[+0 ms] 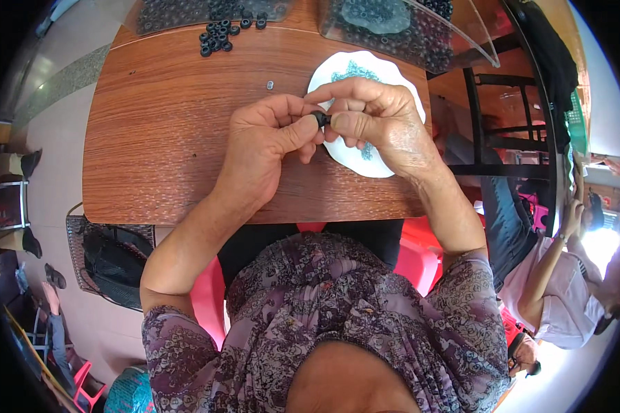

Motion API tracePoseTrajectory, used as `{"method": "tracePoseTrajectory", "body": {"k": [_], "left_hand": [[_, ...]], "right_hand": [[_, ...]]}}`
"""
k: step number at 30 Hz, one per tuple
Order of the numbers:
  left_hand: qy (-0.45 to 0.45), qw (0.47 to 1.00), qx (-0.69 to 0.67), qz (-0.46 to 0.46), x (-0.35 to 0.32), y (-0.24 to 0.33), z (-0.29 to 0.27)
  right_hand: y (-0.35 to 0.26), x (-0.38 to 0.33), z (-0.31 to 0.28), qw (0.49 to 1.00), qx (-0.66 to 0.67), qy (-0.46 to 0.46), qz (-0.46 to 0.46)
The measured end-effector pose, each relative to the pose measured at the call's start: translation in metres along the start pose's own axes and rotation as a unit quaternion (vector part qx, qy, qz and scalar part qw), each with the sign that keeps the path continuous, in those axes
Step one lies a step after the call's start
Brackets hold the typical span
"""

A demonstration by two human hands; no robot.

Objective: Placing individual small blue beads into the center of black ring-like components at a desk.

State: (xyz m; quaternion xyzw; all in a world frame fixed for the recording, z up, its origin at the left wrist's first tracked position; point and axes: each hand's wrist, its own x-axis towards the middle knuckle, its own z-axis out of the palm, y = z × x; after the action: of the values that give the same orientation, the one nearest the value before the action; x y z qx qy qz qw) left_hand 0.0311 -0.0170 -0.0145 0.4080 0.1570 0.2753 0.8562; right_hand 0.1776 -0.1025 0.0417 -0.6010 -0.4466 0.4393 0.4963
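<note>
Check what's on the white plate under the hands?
White scalloped plate holds small teal-grey metal rings near its far edge, a few more below the right hand. Both hands pinch a small black ring above it; the plate's middle is covered.

You have two hands at work: your left hand (265, 148) and your right hand (375, 120), with one small black ring (320, 118) pinched between their fingertips. One white scalloped plate (365, 69) lies under your right hand. One loose cluster of black rings (220, 34) sits on the wooden table (158, 138), roughly a dozen, too crowded for an exact count. One lone small metal washer (270, 85) lies apart from it. Two clear bags of black rings (393, 27) rest at the far edge. One other person (565, 282) sits to your right.
</note>
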Motion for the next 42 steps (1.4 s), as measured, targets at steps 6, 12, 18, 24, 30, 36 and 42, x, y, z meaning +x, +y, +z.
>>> {"method": "tracePoseTrajectory", "body": {"k": [6,12,18,24,30,36,42], "left_hand": [[-0.031,0.999,-0.035,-0.023,0.001,-0.004,-0.008],[-0.021,1.0,-0.007,-0.002,0.002,-0.005,-0.011],[-0.018,0.999,0.012,-0.025,0.0,0.002,-0.013],[-0.038,0.997,-0.043,-0.045,-0.005,-0.002,-0.008],[-0.006,0.994,-0.041,-0.102,-0.01,0.018,0.007],[0.069,0.952,0.278,0.109,0.034,0.105,0.023],[0.226,0.714,0.606,0.267,0.127,0.196,0.004]], "right_hand": [[0.002,0.004,0.0,0.998,0.008,-0.056,0.036],[0.002,0.011,0.013,0.998,0.012,-0.054,0.024],[-0.001,0.014,0.012,0.996,0.007,-0.082,0.023],[-0.003,0.006,0.007,0.996,0.045,-0.075,0.024],[-0.006,-0.007,0.005,0.992,0.094,-0.075,0.029],[-0.012,-0.011,-0.013,0.998,0.03,0.011,-0.059],[-0.01,-0.018,-0.022,0.999,-0.038,0.035,0.016]]}}
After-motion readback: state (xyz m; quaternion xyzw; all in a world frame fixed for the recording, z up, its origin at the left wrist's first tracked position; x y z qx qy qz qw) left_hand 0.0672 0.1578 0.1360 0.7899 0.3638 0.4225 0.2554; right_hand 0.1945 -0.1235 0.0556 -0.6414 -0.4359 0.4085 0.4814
